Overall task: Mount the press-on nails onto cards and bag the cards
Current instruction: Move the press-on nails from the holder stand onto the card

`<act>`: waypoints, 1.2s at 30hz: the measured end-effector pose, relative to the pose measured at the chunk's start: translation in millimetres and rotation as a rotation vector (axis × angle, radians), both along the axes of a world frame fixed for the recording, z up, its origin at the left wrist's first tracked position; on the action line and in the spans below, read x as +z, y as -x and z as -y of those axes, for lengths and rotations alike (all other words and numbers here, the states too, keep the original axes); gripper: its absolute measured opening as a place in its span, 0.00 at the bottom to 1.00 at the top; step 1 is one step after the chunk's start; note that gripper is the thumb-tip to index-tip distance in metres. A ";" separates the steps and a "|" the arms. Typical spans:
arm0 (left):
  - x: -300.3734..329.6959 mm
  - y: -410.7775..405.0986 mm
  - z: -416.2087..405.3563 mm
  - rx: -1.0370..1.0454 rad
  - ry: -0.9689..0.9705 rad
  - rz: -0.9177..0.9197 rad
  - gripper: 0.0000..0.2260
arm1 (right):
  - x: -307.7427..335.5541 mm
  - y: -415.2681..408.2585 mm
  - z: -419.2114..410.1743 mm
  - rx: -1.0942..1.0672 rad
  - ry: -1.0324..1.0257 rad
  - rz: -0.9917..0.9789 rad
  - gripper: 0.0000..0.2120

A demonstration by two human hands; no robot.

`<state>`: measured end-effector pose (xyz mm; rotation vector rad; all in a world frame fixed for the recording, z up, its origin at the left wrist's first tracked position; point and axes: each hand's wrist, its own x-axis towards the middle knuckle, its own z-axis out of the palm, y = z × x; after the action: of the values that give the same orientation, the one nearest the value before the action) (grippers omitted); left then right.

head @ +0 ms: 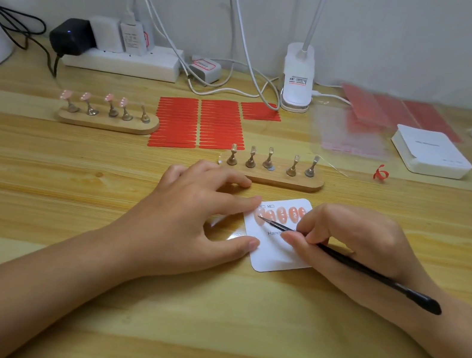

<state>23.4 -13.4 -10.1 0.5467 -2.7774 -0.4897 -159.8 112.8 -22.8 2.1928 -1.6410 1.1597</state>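
While our right hand point(353, 240) pinches the black tweezers point(349, 262) between thumb and curled fingers, their fine tip rests on the leftmost of the pink press-on nails point(280, 213) lined along the top edge of the white card point(276, 249). Our left hand point(190, 218) is the other grip here, and it is not closed on anything: its forefinger lies straight across to the card's upper left corner and its thumb presses the left edge, pinning the card flat to the tabletop point(201, 330).

The card lies at the centre of our view, tilted a little. Just past it, toward twelve o'clock, sits a wooden stand point(276, 178) whose five metal pegs look bare. Toward ten o'clock a second wooden stand point(106, 121) carries pink nails on four pegs; the fifth we cannot make out. Between them lie red adhesive strips point(197, 121). Toward two o'clock we see clear bags point(353, 133) and a stack of blank cards point(431, 153).

We judge the row nearly seated, and the risks are small ones. Too much pressure from the tweezer tip could scratch the nail's finish or skate off and nudge its neighbour crooked. If our left thumb eases, the card may pivot under the tip and the nail set askew. Our right forearm also lies near the card's lower edge and could drag it.
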 end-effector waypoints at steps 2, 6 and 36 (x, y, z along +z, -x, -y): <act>0.0 -0.1 -0.1 -0.001 -0.001 -0.001 0.27 | -0.3 -0.7 0.2 -0.022 0.015 -0.003 0.13; 0.1 0.1 -0.1 -0.001 -0.006 -0.002 0.28 | 0.6 -0.4 -0.1 0.005 0.063 -0.003 0.14; -1.3 0.7 1.6 -0.004 -0.016 -0.004 0.27 | 5.9 3.1 1.8 0.074 0.024 -0.211 0.16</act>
<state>22.7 -15.0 -11.4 0.5424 -2.7736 -0.5133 -162.9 111.1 -16.9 2.2892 -1.4647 0.9229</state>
